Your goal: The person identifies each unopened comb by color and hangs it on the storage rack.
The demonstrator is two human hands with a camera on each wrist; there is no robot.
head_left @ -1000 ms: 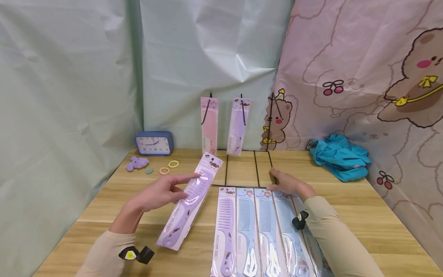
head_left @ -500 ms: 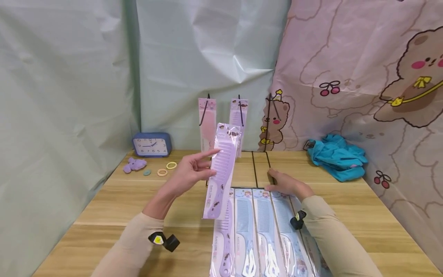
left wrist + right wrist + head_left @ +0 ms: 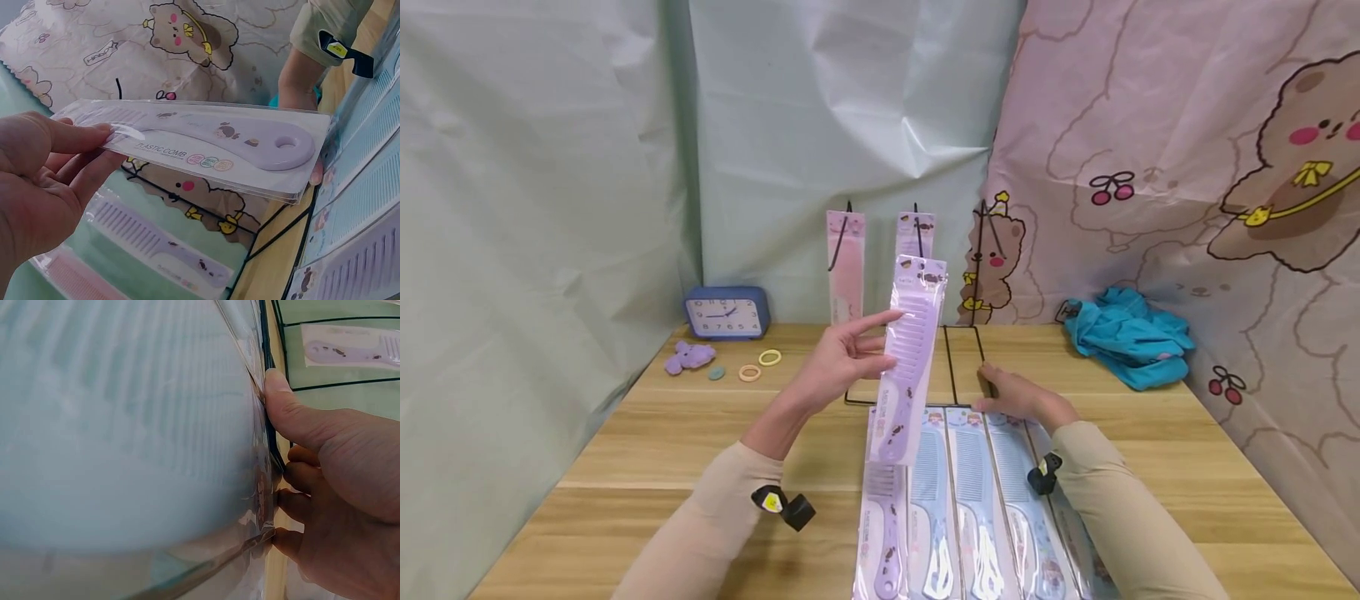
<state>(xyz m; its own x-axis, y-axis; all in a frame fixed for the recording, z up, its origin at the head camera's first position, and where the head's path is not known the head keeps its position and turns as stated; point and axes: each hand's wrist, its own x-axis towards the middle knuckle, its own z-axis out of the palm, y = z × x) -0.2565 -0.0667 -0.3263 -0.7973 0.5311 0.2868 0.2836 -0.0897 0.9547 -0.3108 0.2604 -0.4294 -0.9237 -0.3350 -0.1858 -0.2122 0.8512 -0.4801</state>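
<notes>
My left hand (image 3: 850, 354) pinches a purple plastic comb (image 3: 912, 333) in a clear-fronted package, held upright before a black wire display rack (image 3: 951, 367). In the left wrist view, thumb and fingers grip the package's upper part, its round handle hole pointing away. On the rack hang a packaged pink comb (image 3: 847, 279) and a purple one (image 3: 181, 250), the latter partly covered by the held comb in the head view. My right hand (image 3: 1018, 396) grips the rack's front right corner; in the right wrist view its thumb (image 3: 290, 412) lies against the black wire.
Before the rack lie a packaged purple comb (image 3: 889, 533) and several blue ones (image 3: 973, 475) in a row. A third rack hook (image 3: 994, 229) carries nothing. A blue clock (image 3: 727, 314), purple toy (image 3: 690, 357) and hair ties (image 3: 749, 373) sit left; teal cloth (image 3: 1127, 337) lies right.
My left hand has lifted the purple comb from the left, up and rightward, turning it more upright before the hanging purple one. My right hand stays at the rack's corner.
</notes>
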